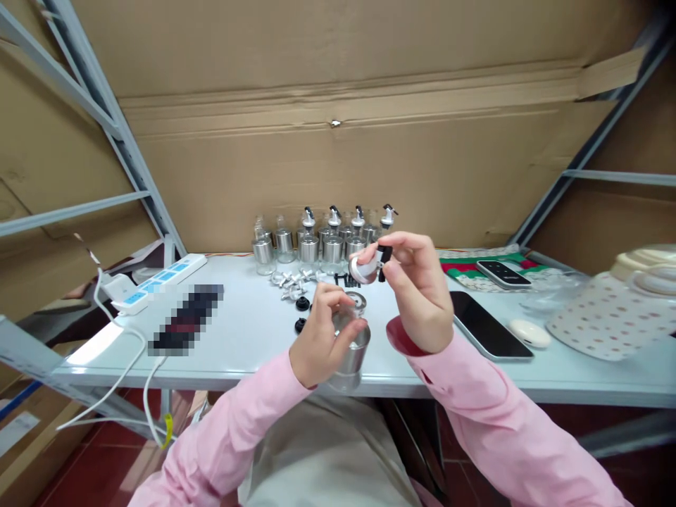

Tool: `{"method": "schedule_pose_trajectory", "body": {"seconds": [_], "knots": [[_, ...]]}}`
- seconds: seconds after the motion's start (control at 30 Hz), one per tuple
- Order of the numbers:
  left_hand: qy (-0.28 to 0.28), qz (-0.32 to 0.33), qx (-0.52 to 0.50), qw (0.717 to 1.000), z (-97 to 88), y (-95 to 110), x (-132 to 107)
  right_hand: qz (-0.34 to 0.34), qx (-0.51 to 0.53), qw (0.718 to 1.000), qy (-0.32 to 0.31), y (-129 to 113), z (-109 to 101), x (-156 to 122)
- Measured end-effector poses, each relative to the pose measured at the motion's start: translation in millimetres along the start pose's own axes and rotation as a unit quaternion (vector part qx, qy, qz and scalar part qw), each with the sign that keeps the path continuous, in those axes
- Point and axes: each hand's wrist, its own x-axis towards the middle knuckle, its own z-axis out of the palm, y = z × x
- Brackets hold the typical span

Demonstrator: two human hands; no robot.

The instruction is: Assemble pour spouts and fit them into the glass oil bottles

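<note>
My left hand (327,338) is wrapped around the upper part of a glass bottle with a metal sleeve (355,355), which stands upright near the table's front edge. Its neck opening faces up. Above and to the right of it, my right hand (422,292) pinches a pour spout (364,270) with a white-silver body and a black flap, apart from the bottle. Just beyond my hands lie several loose silver spout pieces (290,283), small black parts (348,279) and black stoppers (303,303).
Several sleeved bottles (332,250) stand in rows at the back, some topped with spouts. To the right are a phone (490,325), a white oval case (529,333) and a dotted container (607,310). A power strip (161,283) with white cables lies left.
</note>
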Motion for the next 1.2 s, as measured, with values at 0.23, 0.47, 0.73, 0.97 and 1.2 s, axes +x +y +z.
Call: {"method": "schedule_pose_trajectory", "body": {"seconds": [0.23,0.47,0.73,0.97,1.2], "knots": [[0.021,-0.001,-0.021,1.0,4.1,-16,-4,0.034,0.0,0.998,-0.059,5,0,-4],[0.023,0.01,-0.029,0.999,3.5,-17,-3,0.053,-0.029,0.994,-0.094,18,-1,-7],[-0.003,-0.018,-0.026,1.0,0.0,-17,-1,0.03,-0.061,0.996,-0.056,25,4,-7],[0.01,-0.017,-0.038,0.999,1.7,-22,-5,0.013,-0.094,0.993,-0.065,29,8,-6],[0.018,-0.005,-0.031,0.999,2.0,-24,-7,0.001,-0.105,0.992,-0.063,32,11,-8]]}}
